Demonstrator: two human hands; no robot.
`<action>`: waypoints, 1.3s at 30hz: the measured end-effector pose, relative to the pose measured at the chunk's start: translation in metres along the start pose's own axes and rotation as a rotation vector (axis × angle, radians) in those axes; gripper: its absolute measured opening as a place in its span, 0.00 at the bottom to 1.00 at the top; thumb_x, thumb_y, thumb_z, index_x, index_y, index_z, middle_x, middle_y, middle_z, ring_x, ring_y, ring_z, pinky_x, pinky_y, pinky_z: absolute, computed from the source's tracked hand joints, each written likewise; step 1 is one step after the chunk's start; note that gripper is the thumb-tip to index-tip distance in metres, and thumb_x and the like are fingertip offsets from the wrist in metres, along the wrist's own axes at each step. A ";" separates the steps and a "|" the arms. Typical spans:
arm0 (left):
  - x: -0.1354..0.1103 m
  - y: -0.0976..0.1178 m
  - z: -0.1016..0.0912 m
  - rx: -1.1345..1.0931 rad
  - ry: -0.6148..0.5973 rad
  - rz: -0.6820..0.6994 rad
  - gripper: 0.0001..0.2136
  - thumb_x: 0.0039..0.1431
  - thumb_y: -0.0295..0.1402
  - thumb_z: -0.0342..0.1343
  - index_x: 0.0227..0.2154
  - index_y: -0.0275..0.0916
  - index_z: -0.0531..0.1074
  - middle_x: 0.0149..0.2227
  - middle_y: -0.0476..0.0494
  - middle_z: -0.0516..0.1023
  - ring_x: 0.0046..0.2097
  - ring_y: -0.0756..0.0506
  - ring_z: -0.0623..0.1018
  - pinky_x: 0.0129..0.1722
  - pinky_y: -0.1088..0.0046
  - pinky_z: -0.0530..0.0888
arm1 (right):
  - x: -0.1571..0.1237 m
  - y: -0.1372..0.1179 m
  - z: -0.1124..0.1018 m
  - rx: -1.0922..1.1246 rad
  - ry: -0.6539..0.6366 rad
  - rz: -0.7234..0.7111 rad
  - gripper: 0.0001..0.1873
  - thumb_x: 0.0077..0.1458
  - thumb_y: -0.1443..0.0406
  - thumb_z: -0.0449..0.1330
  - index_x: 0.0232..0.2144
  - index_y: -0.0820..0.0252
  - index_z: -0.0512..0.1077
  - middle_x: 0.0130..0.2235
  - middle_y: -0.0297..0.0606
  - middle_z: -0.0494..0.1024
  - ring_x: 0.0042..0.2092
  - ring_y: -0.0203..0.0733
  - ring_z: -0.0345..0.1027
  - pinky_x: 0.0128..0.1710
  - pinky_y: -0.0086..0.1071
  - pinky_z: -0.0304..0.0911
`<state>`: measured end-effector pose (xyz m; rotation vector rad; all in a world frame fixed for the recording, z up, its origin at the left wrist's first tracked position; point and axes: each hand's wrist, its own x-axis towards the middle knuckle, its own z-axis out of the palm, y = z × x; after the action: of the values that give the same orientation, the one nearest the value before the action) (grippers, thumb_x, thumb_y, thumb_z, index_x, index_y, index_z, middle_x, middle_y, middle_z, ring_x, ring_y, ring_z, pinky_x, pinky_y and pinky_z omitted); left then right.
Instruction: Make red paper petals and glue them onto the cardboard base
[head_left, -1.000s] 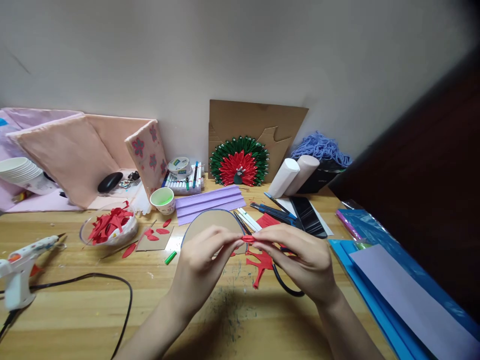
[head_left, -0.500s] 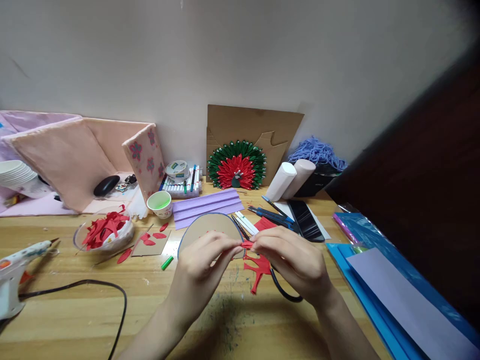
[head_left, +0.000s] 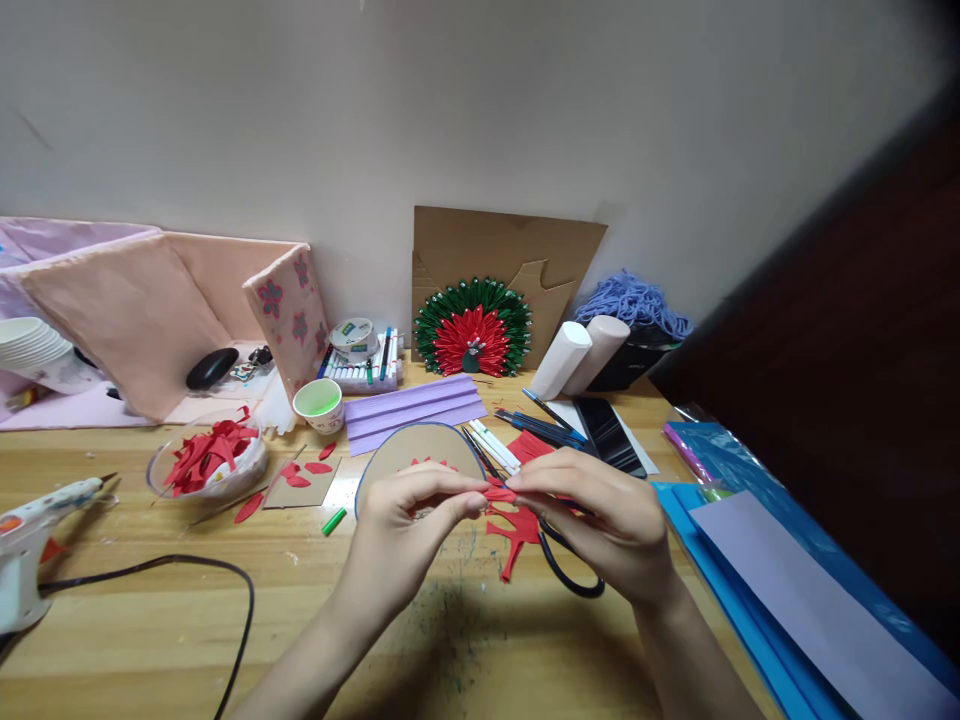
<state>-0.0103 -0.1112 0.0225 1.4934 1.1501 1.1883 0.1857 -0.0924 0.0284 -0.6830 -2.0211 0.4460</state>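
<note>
My left hand [head_left: 409,530] and my right hand [head_left: 600,520] meet above the wooden table [head_left: 225,640], both pinching a small red paper piece [head_left: 497,493] between their fingertips. Just under it lie red paper scraps [head_left: 517,535] and black-handled scissors [head_left: 566,572], partly hidden by my right hand. A half-round cardboard piece [head_left: 416,450] with a blue edge lies right behind my left hand.
A clear bowl of red paper petals [head_left: 206,462] and a glue gun [head_left: 34,535] with its black cord [head_left: 225,585] sit at left. Blue and lilac sheets [head_left: 795,590] lie at right. Farther back are a cup [head_left: 319,403], purple folded paper [head_left: 412,405], markers [head_left: 364,370], a phone [head_left: 611,435] and a red-green peacock craft [head_left: 472,328].
Both hands stayed together on the red piece, with the fingers working it slightly. The view shifted a little.
</note>
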 end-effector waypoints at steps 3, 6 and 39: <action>0.001 -0.001 0.002 -0.150 -0.036 -0.170 0.04 0.51 0.31 0.61 0.30 0.39 0.80 0.28 0.46 0.80 0.31 0.49 0.78 0.32 0.77 0.74 | 0.002 -0.003 0.001 0.012 0.039 0.090 0.11 0.50 0.76 0.62 0.36 0.59 0.74 0.33 0.35 0.78 0.36 0.35 0.72 0.36 0.27 0.68; 0.001 -0.001 0.004 -0.258 -0.049 -0.235 0.05 0.48 0.31 0.63 0.30 0.41 0.80 0.32 0.46 0.81 0.35 0.49 0.79 0.36 0.77 0.75 | 0.004 -0.006 0.003 0.019 0.062 0.185 0.07 0.50 0.73 0.63 0.32 0.58 0.75 0.32 0.34 0.78 0.34 0.35 0.72 0.34 0.27 0.68; 0.000 0.002 0.003 -0.108 -0.085 -0.272 0.09 0.54 0.34 0.58 0.26 0.35 0.78 0.25 0.45 0.79 0.30 0.50 0.76 0.33 0.76 0.74 | 0.004 0.004 0.001 -0.072 -0.066 -0.026 0.10 0.54 0.72 0.59 0.39 0.57 0.74 0.34 0.38 0.78 0.37 0.39 0.72 0.36 0.32 0.70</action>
<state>-0.0069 -0.1114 0.0240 1.2498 1.1701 0.9757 0.1848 -0.0868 0.0281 -0.6935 -2.1143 0.3868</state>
